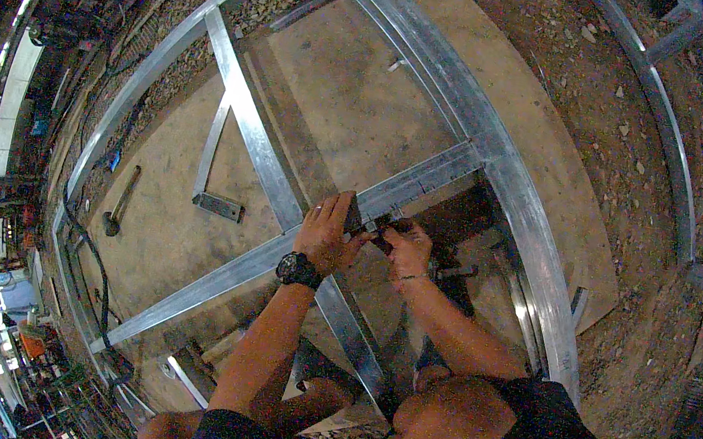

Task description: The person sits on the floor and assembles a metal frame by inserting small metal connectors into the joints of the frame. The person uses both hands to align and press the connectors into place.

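- On your left wrist, near, sits a dark watch [300, 270]; anything on its face is too small to read.
- Just beyond, your right hand [408, 249] curls its fingers around a small dark tool [383, 229], its kind hard to tell. A light, steady grip should serve best.
- Beside it on the left, your left hand [328, 230] grips a dark block [353, 213] at the silver cross bar [262, 259]. Press the block flush, keeping your fingertips clear of the tool.
- Farther along the bar to the right, short dark lines [413, 189] cross the metal; they look like marks, not letters. Sight them from straight above to avoid skew.
- Well off to the left, a hammer [125, 190] lies on the tan sheet [171, 138].
- On the far right rail [521, 202], no brand or label can be read.
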Available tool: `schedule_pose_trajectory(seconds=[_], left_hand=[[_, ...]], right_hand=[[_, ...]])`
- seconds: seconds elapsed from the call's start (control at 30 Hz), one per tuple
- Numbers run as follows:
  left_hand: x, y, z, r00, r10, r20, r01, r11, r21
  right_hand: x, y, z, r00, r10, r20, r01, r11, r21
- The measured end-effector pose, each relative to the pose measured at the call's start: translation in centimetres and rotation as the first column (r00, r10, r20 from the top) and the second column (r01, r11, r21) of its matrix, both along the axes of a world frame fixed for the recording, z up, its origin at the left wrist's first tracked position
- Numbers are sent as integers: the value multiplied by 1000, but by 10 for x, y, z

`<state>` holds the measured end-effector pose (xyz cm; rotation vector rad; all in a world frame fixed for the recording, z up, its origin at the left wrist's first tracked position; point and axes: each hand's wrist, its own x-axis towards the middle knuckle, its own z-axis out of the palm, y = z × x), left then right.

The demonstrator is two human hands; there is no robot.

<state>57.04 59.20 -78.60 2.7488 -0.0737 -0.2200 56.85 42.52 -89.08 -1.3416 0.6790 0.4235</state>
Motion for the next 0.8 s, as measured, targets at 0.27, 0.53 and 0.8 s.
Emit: schedule_pose_trajectory(seconds=[0.27,0.53,0.8], left_hand=[[-1,4,-4,999,8,-35,-8,1000,-11],[-1,4,-6,1000,1,11,-1,1000,6],[-3,5,-5,1000,-4,20,3,1000,5]], right_hand=[[4,3,32,997,-68,31,62,986,154],[0,6,14,992,-107,68,91,973,210],[-5,8,-19,991,-44,125,34,996,78]])
